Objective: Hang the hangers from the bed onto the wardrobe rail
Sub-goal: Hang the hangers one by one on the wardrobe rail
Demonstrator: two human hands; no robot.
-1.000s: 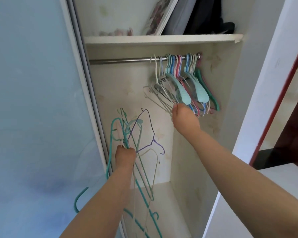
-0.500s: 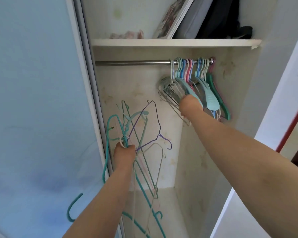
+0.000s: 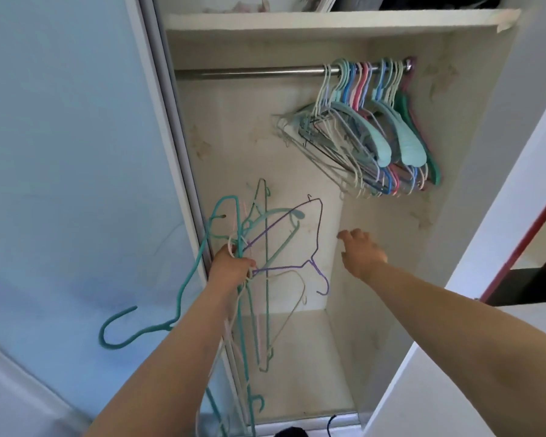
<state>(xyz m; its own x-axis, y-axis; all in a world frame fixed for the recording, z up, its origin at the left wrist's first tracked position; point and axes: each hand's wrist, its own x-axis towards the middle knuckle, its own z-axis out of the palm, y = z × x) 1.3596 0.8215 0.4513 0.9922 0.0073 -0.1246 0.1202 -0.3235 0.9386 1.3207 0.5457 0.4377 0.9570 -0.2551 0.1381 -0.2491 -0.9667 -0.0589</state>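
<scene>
1. The rail (image 3: pixel 252 72) runs across the wardrobe just under the shelf (image 3: pixel 328 22). Its right end is crowded with hung hangers (image 3: pixel 372 134) – teal, blue, pink and white – hooks over the bar, bodies fanned down and to the left.

2. Well below the rail and to its left, the left hand (image 3: pixel 230 268) is closed round a tangled bunch of loose hangers (image 3: pixel 265 247): teal ones, a thin purple wire one, pale ones. Their hooks point every way, and one teal hook curls out far to the left.

3. The right hand (image 3: pixel 361 250) sits below the rail's crowded end, beside the bunch but apart from it. Its fingers are loosely spread toward the purple wire, and it holds nothing.

4. The step in hand looks like drawing the next hanger from the bunch – some are already up, a fair number remain.

5. The next move likely calls for pinching one hanger near its hook, working it free of its neighbours without dragging them along, then lifting it to the bare stretch of rail left of the hung group.
</scene>
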